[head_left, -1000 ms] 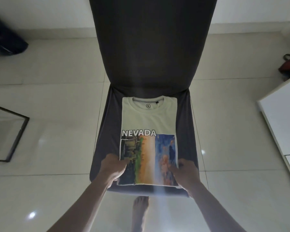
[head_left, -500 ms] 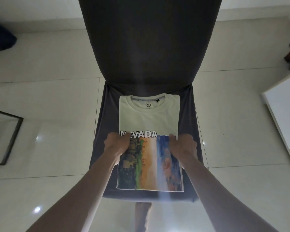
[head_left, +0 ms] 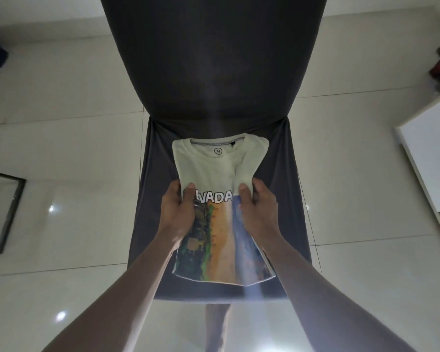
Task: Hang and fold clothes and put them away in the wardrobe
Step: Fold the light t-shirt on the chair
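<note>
I count 1 T-shirt [head_left: 220, 168], 1 chair [head_left: 287, 199], 2 hands | left hand [head_left: 179, 212] pinches shirt's left edge at the print line, thumb on top | right hand [head_left: 258, 209] pinches right edge, cloth bunched above it | shirt folded, mid-seat, collar toward chair back, hem near front edge

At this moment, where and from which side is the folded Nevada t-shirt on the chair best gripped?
Grip the t-shirt at its two long side edges, level with the lettering, coming in from the near end. It lies flat, folded narrow, collar away. The left hand and right hand already pinch there, probably suiting a fold toward the collar.
</note>
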A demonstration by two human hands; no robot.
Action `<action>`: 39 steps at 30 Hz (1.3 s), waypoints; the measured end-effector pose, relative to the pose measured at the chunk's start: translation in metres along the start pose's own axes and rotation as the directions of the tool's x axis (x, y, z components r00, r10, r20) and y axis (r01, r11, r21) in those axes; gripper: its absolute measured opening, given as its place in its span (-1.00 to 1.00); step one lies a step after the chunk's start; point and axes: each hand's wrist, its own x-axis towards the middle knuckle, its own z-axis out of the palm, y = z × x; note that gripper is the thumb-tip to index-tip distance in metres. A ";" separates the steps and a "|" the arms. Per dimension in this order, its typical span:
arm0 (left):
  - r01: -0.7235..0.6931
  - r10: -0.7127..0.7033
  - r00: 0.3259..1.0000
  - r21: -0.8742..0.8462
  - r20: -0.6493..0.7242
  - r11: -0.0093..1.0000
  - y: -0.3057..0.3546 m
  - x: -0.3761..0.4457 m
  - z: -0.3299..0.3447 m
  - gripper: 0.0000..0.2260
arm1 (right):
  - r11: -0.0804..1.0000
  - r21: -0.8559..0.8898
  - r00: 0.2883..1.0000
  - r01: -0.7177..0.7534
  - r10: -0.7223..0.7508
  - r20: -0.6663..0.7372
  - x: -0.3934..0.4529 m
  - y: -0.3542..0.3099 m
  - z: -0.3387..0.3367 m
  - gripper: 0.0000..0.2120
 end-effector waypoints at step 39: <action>-0.560 0.447 0.353 -0.197 0.822 0.805 0.389 -0.564 0.263 -0.78 | 0.937 0.317 0.506 0.148 0.204 -0.838 -0.394 -0.165 -0.607 -0.83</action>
